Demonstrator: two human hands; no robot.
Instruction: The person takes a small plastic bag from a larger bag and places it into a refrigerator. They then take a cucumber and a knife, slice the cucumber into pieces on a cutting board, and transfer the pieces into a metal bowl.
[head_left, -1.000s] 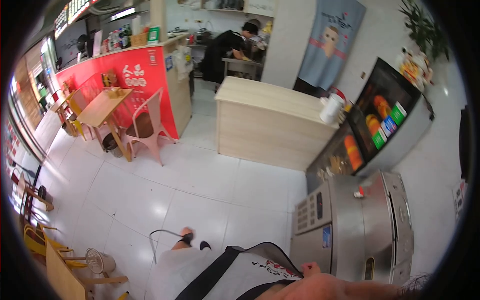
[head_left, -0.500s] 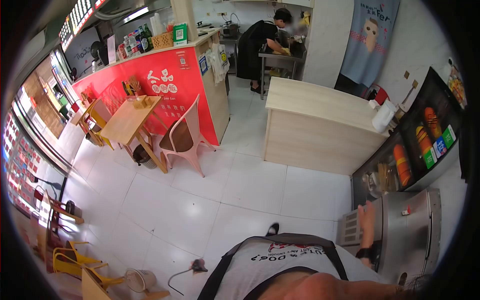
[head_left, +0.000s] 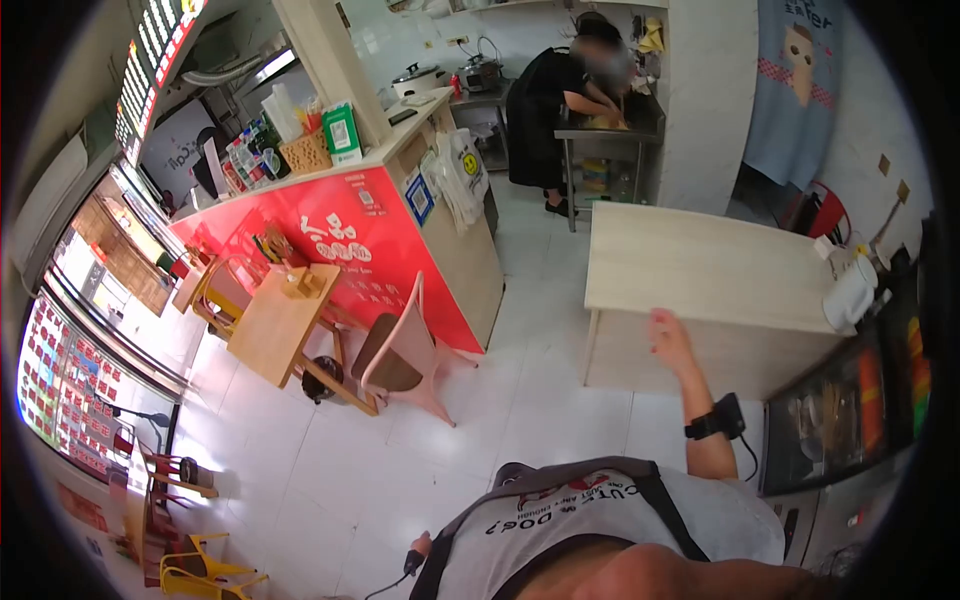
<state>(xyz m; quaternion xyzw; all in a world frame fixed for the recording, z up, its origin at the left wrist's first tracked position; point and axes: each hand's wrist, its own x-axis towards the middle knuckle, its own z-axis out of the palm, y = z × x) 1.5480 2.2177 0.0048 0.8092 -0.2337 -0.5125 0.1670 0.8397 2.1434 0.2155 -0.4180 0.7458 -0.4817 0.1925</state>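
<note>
My right hand (head_left: 670,342) is raised in front of the pale wooden counter (head_left: 700,262), near its front edge, with fingers loosely apart and nothing in them. A black wrist strap with a small box (head_left: 716,418) sits on that forearm, and a cable runs down from it. Low beside my body, my left hand (head_left: 422,544) shows only in small part. Its fingers cannot be made out, and a black device with a cable (head_left: 412,561) is at its wrist.
A pink chair (head_left: 408,358) and wooden table (head_left: 285,320) stand by the red counter front (head_left: 345,250). A co-worker in black (head_left: 545,115) bends over a metal work table (head_left: 610,130) at the back. The display case (head_left: 830,420) is to the right.
My right hand has moved from beside the metal cabinet at right to in front of the pale counter. The view has shifted, and I appear closer to the counter.
</note>
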